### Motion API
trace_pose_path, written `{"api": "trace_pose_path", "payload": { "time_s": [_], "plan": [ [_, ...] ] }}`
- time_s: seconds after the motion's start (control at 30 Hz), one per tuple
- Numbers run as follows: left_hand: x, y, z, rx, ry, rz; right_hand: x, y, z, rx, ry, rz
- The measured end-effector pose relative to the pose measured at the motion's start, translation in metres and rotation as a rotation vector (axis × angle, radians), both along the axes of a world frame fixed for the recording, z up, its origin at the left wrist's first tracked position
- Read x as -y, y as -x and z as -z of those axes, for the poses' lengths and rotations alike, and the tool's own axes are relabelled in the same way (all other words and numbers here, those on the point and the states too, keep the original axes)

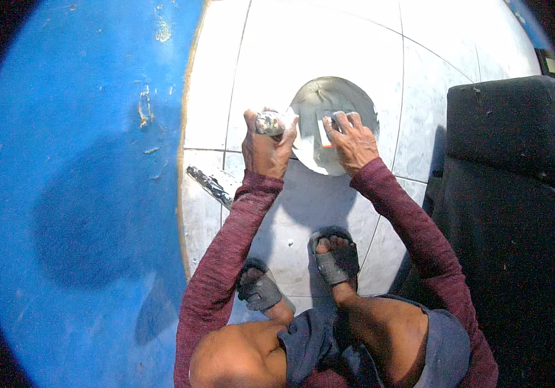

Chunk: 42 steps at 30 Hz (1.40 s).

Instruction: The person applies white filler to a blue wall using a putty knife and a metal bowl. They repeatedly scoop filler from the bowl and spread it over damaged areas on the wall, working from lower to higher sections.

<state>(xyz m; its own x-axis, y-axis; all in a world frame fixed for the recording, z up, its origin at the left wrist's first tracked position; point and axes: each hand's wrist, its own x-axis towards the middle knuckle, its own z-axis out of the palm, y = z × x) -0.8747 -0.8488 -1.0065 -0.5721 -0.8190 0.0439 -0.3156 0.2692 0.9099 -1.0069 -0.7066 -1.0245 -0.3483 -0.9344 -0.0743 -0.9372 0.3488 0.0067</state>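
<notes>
A round, pale grey bowl-like container (303, 100) sits on the white tiled floor in front of me, with greyish-white matter on its inside. At its left rim my left hand (266, 149) is closed around a lumpy object crusted in white and grey (269, 123); its kind cannot be told. My right hand (357, 143) reaches over the right part of the container, fingers bent down into it. Beside its thumb shows a white rectangular piece with an orange edge (324, 134). What the right fingers grip is hidden beneath them.
A dark strip smeared with white (211, 186) lies on the tiles left of my left forearm. Beyond a brown edge, a blue surface (96, 194) fills the left side. A black padded seat or panel (504, 142) stands close on the right. My sandalled feet (335, 258) are below the container.
</notes>
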Motion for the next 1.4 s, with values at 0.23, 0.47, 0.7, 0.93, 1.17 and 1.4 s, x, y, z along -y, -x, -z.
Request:
{"api": "trace_pose_path", "payload": {
  "time_s": [0.23, 0.47, 0.7, 0.93, 1.17, 1.4],
  "plan": [
    [-0.006, 0.000, 0.003, 0.039, -0.017, -0.011, -0.005, 0.017, -0.010, -0.007, 0.132, -0.021],
    [-0.008, 0.001, 0.001, 0.010, -0.045, -0.052, -0.012, -0.001, -0.006, 0.078, -0.003, -0.070],
    [-0.012, -0.007, 0.021, 0.090, 0.043, -0.023, -0.032, 0.054, -0.060, 1.686, 0.437, 0.813],
    [-0.029, -0.012, 0.061, 0.134, -0.385, -0.021, -0.049, 0.049, -0.059, 2.055, 0.682, 0.842],
    [-0.051, 0.012, 0.101, 0.109, -0.465, 0.016, -0.067, 0.052, -0.039, 2.040, 0.806, 0.796],
    [-0.058, -0.012, 0.041, 0.106, -0.400, 0.388, 0.002, -0.010, -0.099, 1.884, 0.720, 0.539]
  ]
}}
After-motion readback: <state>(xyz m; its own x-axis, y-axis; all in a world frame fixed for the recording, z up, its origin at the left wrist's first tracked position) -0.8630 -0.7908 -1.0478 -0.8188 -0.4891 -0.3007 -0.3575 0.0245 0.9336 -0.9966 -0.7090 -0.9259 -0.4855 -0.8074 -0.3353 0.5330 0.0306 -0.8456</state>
